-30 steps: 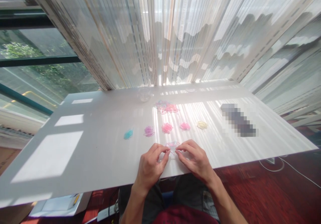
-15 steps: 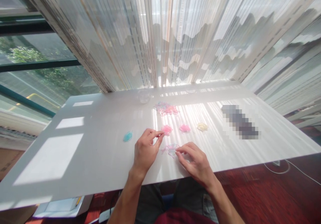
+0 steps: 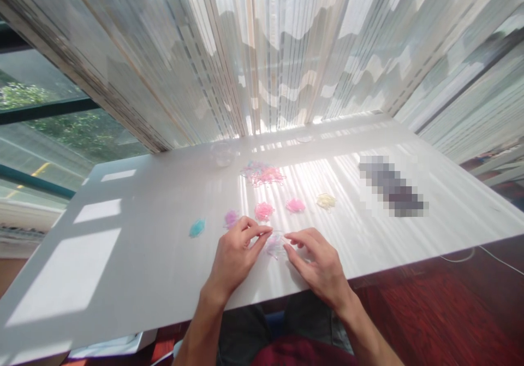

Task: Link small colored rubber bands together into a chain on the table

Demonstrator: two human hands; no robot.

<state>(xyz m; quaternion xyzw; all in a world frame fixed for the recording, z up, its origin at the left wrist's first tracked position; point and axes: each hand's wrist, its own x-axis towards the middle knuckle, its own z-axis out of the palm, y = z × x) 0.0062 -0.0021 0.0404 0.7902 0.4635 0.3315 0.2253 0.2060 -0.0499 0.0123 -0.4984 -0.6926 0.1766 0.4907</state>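
Observation:
My left hand (image 3: 235,252) has thumb and forefinger pinched together at the upper left edge of a small mixed pile of thin, pale rubber bands (image 3: 275,245). Whatever sits in that pinch is too small to make out. On the pile's right side is my right hand (image 3: 320,259), its thumb and forefinger a little apart by the bands, nothing visible between them. Beyond the hands lies a row of single-colour piles: teal bands (image 3: 197,228), purple bands (image 3: 231,218) partly behind my left hand, coral-pink bands (image 3: 264,211), bright pink bands (image 3: 295,205) and cream bands (image 3: 326,200).
A larger mixed heap of bands (image 3: 262,173) lies farther back on the white table (image 3: 143,257). Behind it stand a clear round container (image 3: 222,154) and a clear flat disc (image 3: 304,138). A pixelated dark object (image 3: 393,187) is at the right. Blinds (image 3: 262,54) rise along the back edge.
My left hand has moved from the coral-pink pile back toward the near mixed pile, uncovering the purple pile. My right hand stays by the mixed bands. The view has shifted slightly.

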